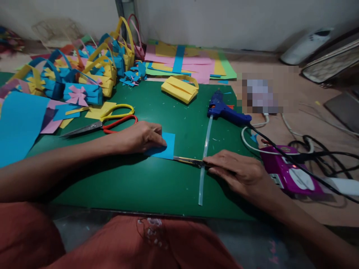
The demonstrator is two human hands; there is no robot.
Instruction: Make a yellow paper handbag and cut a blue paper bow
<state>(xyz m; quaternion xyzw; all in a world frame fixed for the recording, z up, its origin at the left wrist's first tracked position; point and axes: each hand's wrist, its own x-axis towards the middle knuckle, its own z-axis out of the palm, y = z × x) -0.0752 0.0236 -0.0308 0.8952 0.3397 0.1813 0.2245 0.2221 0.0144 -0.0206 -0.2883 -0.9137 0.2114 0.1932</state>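
My left hand (pixel 150 137) has its fingers closed on a small blue piece of paper (pixel 169 144), which lies at the middle of the green board (pixel 126 186). My right hand (pixel 238 170) grips slim scissors (pixel 189 160), seen nearly edge-on, with the handles mostly hidden by the fingers. Their tips reach the lower right corner of the paper; whether the blades are apart I cannot tell. Under the scissors runs a clear glue stick (pixel 201 186), fed into a blue glue gun (pixel 224 108). Larger scissors (pixel 103 123) with yellow and red handles lie beside my left hand.
Several paper handbags (pixel 82 93) crowd the back left, near a large blue sheet (pixel 19 123). A yellow paper bag (pixel 179 89) stands behind my hands. Coloured sheets (pixel 193 61) are stacked at the back. A purple power strip (pixel 294 175) and cables lie at right.
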